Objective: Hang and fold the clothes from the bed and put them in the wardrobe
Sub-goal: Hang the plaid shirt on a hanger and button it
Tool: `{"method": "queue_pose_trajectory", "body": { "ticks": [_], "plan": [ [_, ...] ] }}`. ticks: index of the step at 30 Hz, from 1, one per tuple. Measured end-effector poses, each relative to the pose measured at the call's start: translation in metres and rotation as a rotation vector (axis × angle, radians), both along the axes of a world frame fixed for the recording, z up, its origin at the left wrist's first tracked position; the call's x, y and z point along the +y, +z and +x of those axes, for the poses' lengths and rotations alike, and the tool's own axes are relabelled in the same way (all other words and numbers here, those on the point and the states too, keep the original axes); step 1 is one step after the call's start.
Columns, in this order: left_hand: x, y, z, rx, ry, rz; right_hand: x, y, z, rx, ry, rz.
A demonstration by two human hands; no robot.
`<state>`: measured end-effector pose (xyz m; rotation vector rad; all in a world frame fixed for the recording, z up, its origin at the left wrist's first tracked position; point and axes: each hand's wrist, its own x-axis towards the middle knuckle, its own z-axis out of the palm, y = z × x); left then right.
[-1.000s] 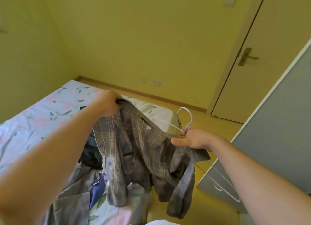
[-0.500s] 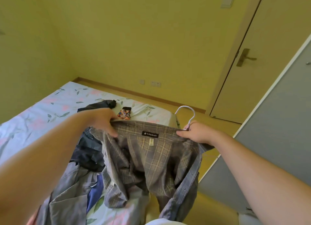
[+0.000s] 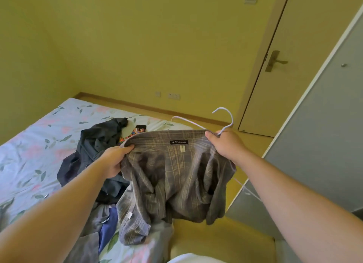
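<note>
A grey-brown plaid shirt (image 3: 176, 176) with a black collar label hangs spread between my hands over the bed's corner. My left hand (image 3: 114, 160) grips the left side of its collar. My right hand (image 3: 227, 144) grips the right side of the collar together with a white wire hanger (image 3: 225, 117), whose hook sticks up above the hand. One hanger arm runs behind the collar; another part shows below my right forearm. The grey wardrobe door (image 3: 322, 137) stands at the right.
On the floral bed sheet (image 3: 39, 144) lie a dark grey garment (image 3: 94, 148), a small colourful patterned item (image 3: 135, 133), and grey and blue clothes (image 3: 102, 223) near the front edge. A closed door (image 3: 284, 66) is behind, with wooden floor between bed and wardrobe.
The shirt has been turned and spread so the collar label faces me. My left hand has dropped and moved to the collar's left end; the hanger arm now lies behind the collar.
</note>
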<state>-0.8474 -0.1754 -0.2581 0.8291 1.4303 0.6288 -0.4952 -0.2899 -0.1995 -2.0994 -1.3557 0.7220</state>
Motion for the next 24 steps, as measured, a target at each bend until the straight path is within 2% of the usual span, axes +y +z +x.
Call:
{"method": "queue_pose_trajectory", "body": {
  "ticks": [2, 5, 9, 12, 15, 17, 20, 23, 24],
  "plan": [
    [-0.005, 0.0, 0.016, -0.003, -0.033, 0.007, 0.001, 0.0, -0.003, -0.013, -0.094, 0.047],
    [-0.013, 0.008, 0.029, -0.051, -0.252, -0.031, -0.001, 0.002, 0.001, 0.043, -0.224, 0.109],
    [-0.017, 0.018, 0.036, 0.184, -0.514, -0.162, -0.01, 0.001, 0.01, 0.164, -0.157, 0.183],
    [-0.017, 0.027, 0.044, 0.264, -0.443, -0.219, -0.021, 0.003, 0.009, 0.176, -0.011, 0.179],
    [-0.012, 0.038, 0.053, 0.19, -0.282, -0.208, -0.027, 0.002, 0.005, 0.11, 0.066, 0.133],
    [-0.006, 0.046, 0.058, 0.163, -0.237, -0.141, -0.029, 0.002, 0.002, 0.035, 0.091, 0.106],
    [0.004, 0.056, 0.064, 0.181, -0.157, -0.003, -0.032, 0.0, -0.005, 0.046, 0.063, 0.094],
    [0.006, 0.052, 0.072, 0.365, -0.163, 0.195, -0.033, -0.001, -0.019, 0.057, 0.058, 0.088],
    [0.004, 0.05, 0.074, 0.397, -0.098, 0.231, -0.034, -0.001, -0.024, 0.07, 0.053, 0.087]
  ]
}}
